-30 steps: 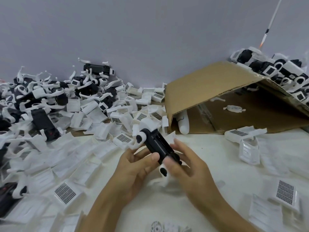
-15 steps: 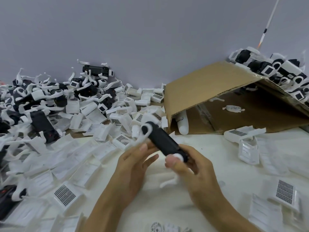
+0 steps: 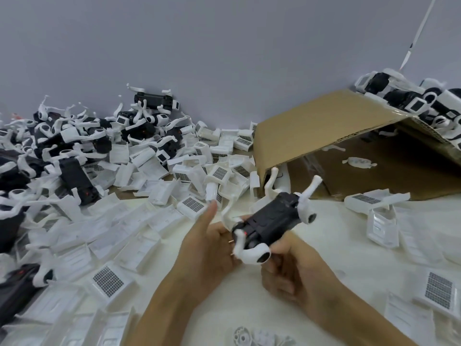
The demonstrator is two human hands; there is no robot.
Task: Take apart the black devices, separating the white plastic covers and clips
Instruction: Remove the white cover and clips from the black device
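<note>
A black device [image 3: 270, 219] with several white curved clips [image 3: 307, 208] sticking out of it is held above the white table, at centre. My right hand [image 3: 293, 267] grips its near end from below, beside a white clip end [image 3: 254, 255]. My left hand [image 3: 212, 243] cups the device's left side, palm up, thumb raised straight. A heap of black devices with clips [image 3: 74, 151] lies at the left, and loose white covers [image 3: 139, 221] spread in front of it.
An open cardboard box [image 3: 324, 136] lies on its side at the back right, with more assembled devices [image 3: 411, 101] piled on top of it. White covers [image 3: 374, 203] lie to the right. A grey wall closes the back.
The device has turned from a diagonal, end-on hold to lie across my hands with its clips fanned out. My left thumb has lifted off it, and the device has shifted right.
</note>
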